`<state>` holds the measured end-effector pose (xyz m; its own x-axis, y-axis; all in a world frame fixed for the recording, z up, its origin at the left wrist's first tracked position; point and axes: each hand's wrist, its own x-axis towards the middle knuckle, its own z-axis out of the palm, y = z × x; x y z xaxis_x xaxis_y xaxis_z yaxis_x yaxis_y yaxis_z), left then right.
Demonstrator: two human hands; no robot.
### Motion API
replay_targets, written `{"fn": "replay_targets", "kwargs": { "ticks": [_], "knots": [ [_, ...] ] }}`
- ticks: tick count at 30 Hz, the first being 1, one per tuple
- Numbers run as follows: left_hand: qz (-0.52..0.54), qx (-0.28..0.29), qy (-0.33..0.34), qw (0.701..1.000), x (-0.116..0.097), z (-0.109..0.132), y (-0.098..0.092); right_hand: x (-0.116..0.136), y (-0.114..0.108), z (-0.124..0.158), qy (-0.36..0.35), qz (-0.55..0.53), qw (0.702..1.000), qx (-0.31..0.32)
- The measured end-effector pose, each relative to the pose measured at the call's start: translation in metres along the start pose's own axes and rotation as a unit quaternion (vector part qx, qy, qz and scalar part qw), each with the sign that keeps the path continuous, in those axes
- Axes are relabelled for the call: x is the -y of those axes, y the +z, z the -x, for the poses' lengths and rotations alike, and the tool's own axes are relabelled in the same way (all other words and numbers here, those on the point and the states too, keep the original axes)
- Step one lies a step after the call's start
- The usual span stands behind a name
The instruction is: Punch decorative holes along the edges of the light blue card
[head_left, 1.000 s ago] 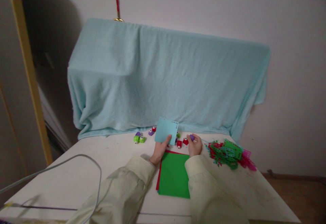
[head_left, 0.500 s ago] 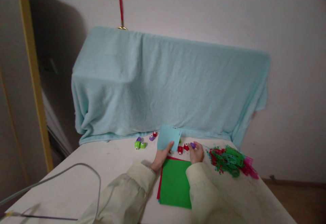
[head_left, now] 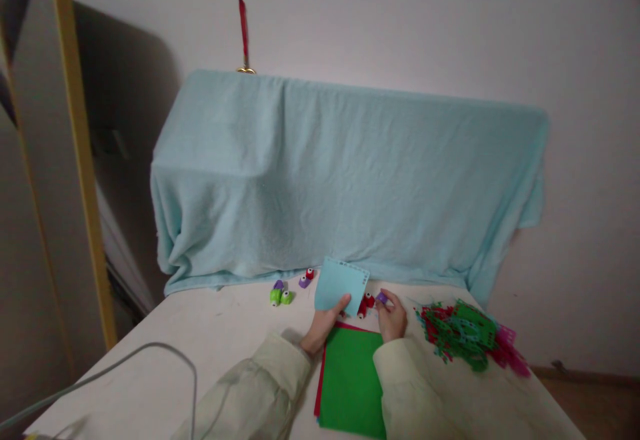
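My left hand (head_left: 325, 323) pinches the lower edge of a light blue paper sheet (head_left: 343, 285) and holds it upright above the table; small holes run along the sheet's top edge. My right hand (head_left: 391, 321) is closed round a small purple craft punch (head_left: 382, 298) just right of the sheet. Red punches (head_left: 366, 304) lie between the two hands. A stack of green paper over red (head_left: 351, 381) lies flat on the white table (head_left: 200, 333) under my wrists.
Green and purple punches (head_left: 281, 294) lie left of the sheet. A pile of punched green, red and pink paper strips (head_left: 467, 339) sits at the right. A large light blue towel (head_left: 345, 173) drapes a bulky object behind. A grey cable (head_left: 125, 360) loops over the table's left.
The view has shifted, so everything sits lower and further right in the frame. Both hands keep their hold, close together over the red punches.
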<state>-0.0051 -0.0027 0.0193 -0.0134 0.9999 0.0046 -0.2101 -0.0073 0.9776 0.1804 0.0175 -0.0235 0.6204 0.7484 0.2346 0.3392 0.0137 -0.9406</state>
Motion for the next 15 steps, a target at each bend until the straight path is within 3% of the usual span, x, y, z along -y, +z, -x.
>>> {"fn": "replay_targets", "kwargs": {
  "ticks": [15],
  "knots": [
    [0.025,0.022,0.01,0.999,0.01,-0.005,-0.004,0.019,-0.002,0.005,0.003,-0.079,0.995,-0.061]
  ]
}}
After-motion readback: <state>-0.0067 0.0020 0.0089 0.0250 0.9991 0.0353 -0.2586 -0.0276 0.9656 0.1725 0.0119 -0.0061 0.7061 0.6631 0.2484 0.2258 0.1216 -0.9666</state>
